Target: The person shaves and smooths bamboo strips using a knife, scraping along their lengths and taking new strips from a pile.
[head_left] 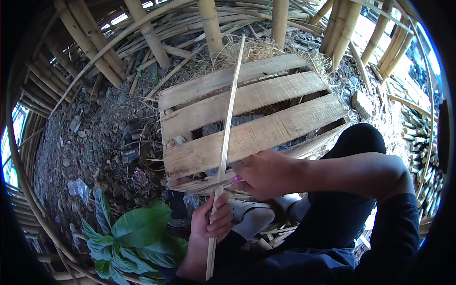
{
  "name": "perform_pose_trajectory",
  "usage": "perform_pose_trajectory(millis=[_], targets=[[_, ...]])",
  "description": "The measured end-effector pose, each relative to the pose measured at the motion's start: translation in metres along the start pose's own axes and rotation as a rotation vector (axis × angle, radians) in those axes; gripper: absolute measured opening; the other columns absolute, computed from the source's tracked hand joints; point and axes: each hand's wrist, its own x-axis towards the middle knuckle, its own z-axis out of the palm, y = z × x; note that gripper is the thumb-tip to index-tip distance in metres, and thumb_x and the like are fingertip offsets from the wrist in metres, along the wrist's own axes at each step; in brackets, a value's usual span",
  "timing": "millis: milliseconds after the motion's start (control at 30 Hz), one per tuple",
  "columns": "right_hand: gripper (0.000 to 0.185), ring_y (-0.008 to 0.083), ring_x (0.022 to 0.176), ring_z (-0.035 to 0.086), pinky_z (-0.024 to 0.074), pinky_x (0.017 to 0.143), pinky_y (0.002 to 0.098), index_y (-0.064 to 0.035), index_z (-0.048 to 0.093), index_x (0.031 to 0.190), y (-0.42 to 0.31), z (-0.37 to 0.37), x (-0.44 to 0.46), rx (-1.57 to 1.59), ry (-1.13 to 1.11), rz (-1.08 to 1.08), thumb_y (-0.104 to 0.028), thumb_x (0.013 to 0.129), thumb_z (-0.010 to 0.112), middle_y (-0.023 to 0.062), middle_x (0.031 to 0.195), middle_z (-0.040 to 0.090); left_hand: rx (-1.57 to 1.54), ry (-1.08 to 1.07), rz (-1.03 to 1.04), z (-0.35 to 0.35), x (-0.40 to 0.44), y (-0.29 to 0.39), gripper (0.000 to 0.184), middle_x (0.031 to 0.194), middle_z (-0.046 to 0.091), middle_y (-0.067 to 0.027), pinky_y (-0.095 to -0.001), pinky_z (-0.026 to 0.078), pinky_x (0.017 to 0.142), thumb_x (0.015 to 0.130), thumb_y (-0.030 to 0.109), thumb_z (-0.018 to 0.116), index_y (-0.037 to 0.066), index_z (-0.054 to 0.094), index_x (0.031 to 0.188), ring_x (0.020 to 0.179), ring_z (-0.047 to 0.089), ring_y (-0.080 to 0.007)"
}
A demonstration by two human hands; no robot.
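Note:
A long, pale bamboo strip (231,104) runs from near my lap up across the slatted wooden pallet (280,121). My left hand (212,219) is closed around the strip's lower part, fingers wrapped over it. Just above that grip, my right hand (267,175) is closed on a knife, with a bit of pink showing by the fingers. The narrow knife blade (229,181) lies crosswise against the strip. Most of the knife's handle is hidden inside my right hand.
Bamboo posts (210,26) and stacked poles stand behind the pallet. A leafy green plant (142,225) grows at lower left, beside rubble and litter. Cut bamboo pieces (422,152) are piled at right. My shoe (237,207) is below the pallet's front edge.

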Motion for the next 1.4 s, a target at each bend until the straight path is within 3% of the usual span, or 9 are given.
perform_pose_trajectory(millis=[33,167,367,733,800,933,1000,1333,1400], targets=[[0.032,0.0350,0.053,0.063,0.0518,0.056,0.0441,0.0025,0.058,0.078,-0.009,-0.001,-0.001,-0.073,-0.019,0.042,-0.026,0.092,0.055,0.0164,0.058,0.060,0.032,0.045,0.018,0.002,-0.001,0.000,0.027,0.060,0.041,-0.0022,-0.0187,0.034,0.028,0.103,0.030,0.034,0.008,0.040,0.089,0.038,0.038,-0.0086],[0.036,0.0330,0.050,0.062,0.0513,0.053,0.0420,0.0019,0.059,0.073,-0.011,0.017,-0.001,-0.048,0.007,0.047,-0.029,0.092,0.056,0.0152,0.054,0.058,0.015,0.024,0.026,0.004,-0.004,-0.003,0.028,0.056,0.040,-0.0017,-0.0196,0.032,0.026,0.103,0.030,0.032,0.008,0.041,0.088,0.035,0.037,-0.0090],[0.038,0.0295,0.050,0.063,0.0515,0.052,0.0401,0.0014,0.061,0.072,-0.008,0.009,0.007,-0.104,-0.065,-0.084,-0.030,0.092,0.055,0.0145,0.054,0.058,0.042,0.105,0.055,0.011,-0.009,-0.007,0.032,0.055,0.043,-0.0040,-0.0201,0.035,0.026,0.103,0.030,0.027,0.007,0.043,0.087,0.035,0.041,-0.0103],[0.052,0.0293,0.068,0.068,0.0549,0.064,0.0418,-0.0020,0.065,0.080,-0.009,-0.006,0.031,-0.249,-0.210,0.261,-0.038,0.100,0.033,0.0150,0.071,0.065,0.203,0.229,0.060,0.017,-0.011,-0.010,0.032,0.052,0.038,0.0000,-0.0198,0.028,0.024,0.104,0.034,0.029,0.010,0.043,0.087,0.032,0.035,-0.0084],[0.049,0.0258,0.055,0.065,0.0548,0.057,0.0390,-0.0029,0.065,0.079,-0.011,-0.001,0.025,-0.311,-0.181,0.125,-0.037,0.100,0.037,0.0116,0.061,0.063,0.203,0.230,0.064,0.017,-0.013,-0.013,0.032,0.052,0.038,-0.0001,-0.0197,0.029,0.024,0.104,0.034,0.029,0.010,0.043,0.087,0.032,0.035,-0.0084],[0.048,0.0271,0.058,0.065,0.0546,0.058,0.0384,-0.0040,0.064,0.077,-0.006,0.001,0.030,-0.329,-0.217,0.073,-0.039,0.099,0.039,0.0120,0.062,0.062,0.130,0.231,0.084,0.021,-0.012,-0.009,0.033,0.054,0.039,-0.0003,-0.0194,0.030,0.025,0.104,0.034,0.028,0.010,0.043,0.088,0.033,0.036,-0.0083],[0.048,0.0278,0.058,0.065,0.0544,0.059,0.0392,-0.0041,0.064,0.077,-0.008,0.015,0.024,-0.334,-0.039,0.027,-0.039,0.099,0.039,0.0117,0.063,0.062,0.147,0.204,0.074,0.017,-0.012,-0.010,0.033,0.055,0.039,-0.0005,-0.0192,0.030,0.025,0.104,0.034,0.027,0.010,0.043,0.089,0.034,0.036,-0.0084],[0.051,0.0278,0.072,0.068,0.0548,0.064,0.0414,-0.0044,0.064,0.080,-0.007,-0.004,0.037,-0.367,-0.243,-0.050,-0.039,0.100,0.033,0.0105,0.071,0.065,0.254,0.302,0.105,0.025,-0.016,-0.013,0.032,0.052,0.036,0.0010,-0.0188,0.027,0.024,0.104,0.034,0.029,0.010,0.043,0.087,0.031,0.032,-0.0074],[0.052,0.0285,0.073,0.068,0.0550,0.068,0.0425,-0.0036,0.064,0.078,0.012,-0.017,0.052,-0.392,-0.227,0.177,-0.041,0.099,0.035,0.0114,0.071,0.066,0.220,0.314,0.111,0.027,-0.019,-0.012,0.032,0.051,0.035,0.0015,-0.0184,0.026,0.024,0.104,0.034,0.030,0.010,0.043,0.087,0.031,0.031,-0.0071]])
